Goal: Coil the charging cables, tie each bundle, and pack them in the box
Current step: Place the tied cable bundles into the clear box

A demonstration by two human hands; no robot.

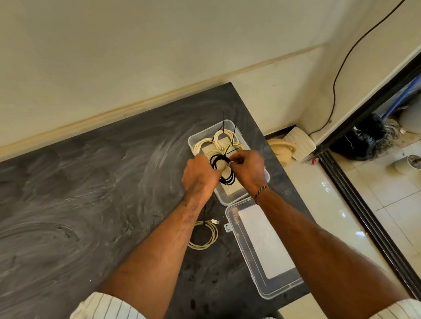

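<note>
The person's left hand [198,175] grips one side of a coiled black charging cable [223,169], fingers curled round the loops, while the right hand [247,168] pinches the other side, thumb and fingertips closed on what looks like a thin tie; the tie itself is too small to make out there. The bundle hangs between the two hands, just above the open clear plastic box [231,199] and over its near half.

The step in hand appears to be tying this bundle. To do it well, the left hand should keep the loops stacked and pressed together so none slips loose, and the right should draw the tie snug round all the strands at once, not round a few.

The black coil is squeezed into an oval. Its long axis runs from the far left to the near right of the view, roughly along the length of the box, and its lower end dips toward the box floor.

In the far half of the box lie cream-white coiled cables [224,140], already bound, their thin black cable ties [223,121] sticking upward. On the dark grey stone countertop [85,202] near the left forearm rests another cream coiled cable [205,235], still outside the box. The clear box lid [263,249] lies flat just beside the box, nearer the person.
</note>
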